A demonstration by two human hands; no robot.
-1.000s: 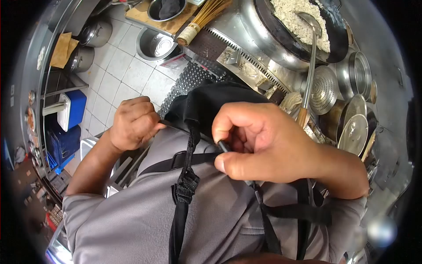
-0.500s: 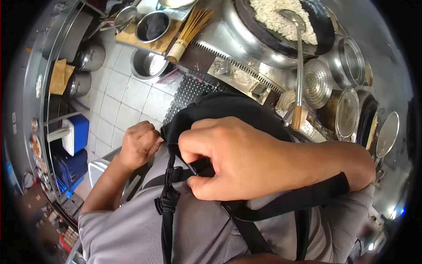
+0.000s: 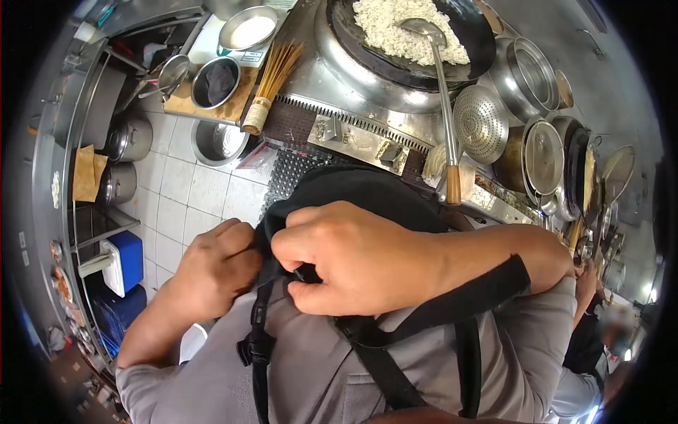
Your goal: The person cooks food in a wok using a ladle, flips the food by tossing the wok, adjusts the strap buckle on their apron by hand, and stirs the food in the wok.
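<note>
Both hands are raised at the chest, over a grey shirt crossed by black straps. My left hand is closed around the edge of a black cloth; what lies inside its fingers is mostly hidden. Right beside it, my right hand is closed with thumb and index finger pinching a black strap, whose wide loose end drapes below the right forearm. A narrower strap with a knot hangs beneath the hands.
Beyond the hands, a wok holds white rice and a long-handled ladle. Strainers and pots stand at right. A bamboo brush, bowls and a metal pot are at left. A co-worker is at lower right.
My right hand has moved left with the strap, close to my left hand. The camera view has shifted, and a co-worker has come into view at right.
</note>
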